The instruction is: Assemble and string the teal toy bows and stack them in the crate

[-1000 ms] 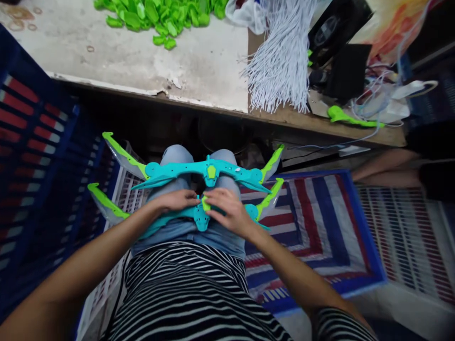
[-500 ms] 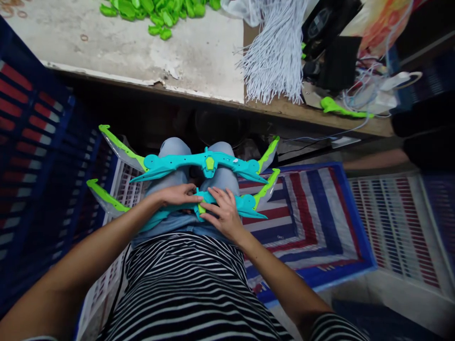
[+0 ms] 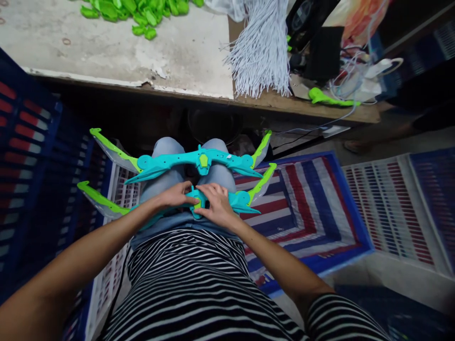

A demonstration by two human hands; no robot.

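Observation:
Two teal toy bows with green tips lie crosswise on my lap. The nearer toy bow (image 3: 245, 201) is gripped at its middle by both hands. My left hand (image 3: 179, 195) closes on it just left of the green centre piece, thumb along the top. My right hand (image 3: 216, 202) wraps the right side of the centre, its fingers bent around the piece. Farther out, over my knees, rests the second toy bow (image 3: 172, 162), untouched, with a green badge at its centre. My hands and forearm hide part of the nearer bow.
A worktable (image 3: 192, 61) carries green plastic parts (image 3: 142, 12), a bundle of white strings (image 3: 261, 52), and a green piece (image 3: 330, 98) beside tangled cables. A striped lined crate (image 3: 330, 213) stands at right, a blue crate (image 3: 28, 156) at left. Someone's foot (image 3: 355, 146) shows at right.
My right hand's fingers have drawn in toward the centre of the nearer bow; the left stays at its place. The view has shifted slightly, and the person at right has moved.

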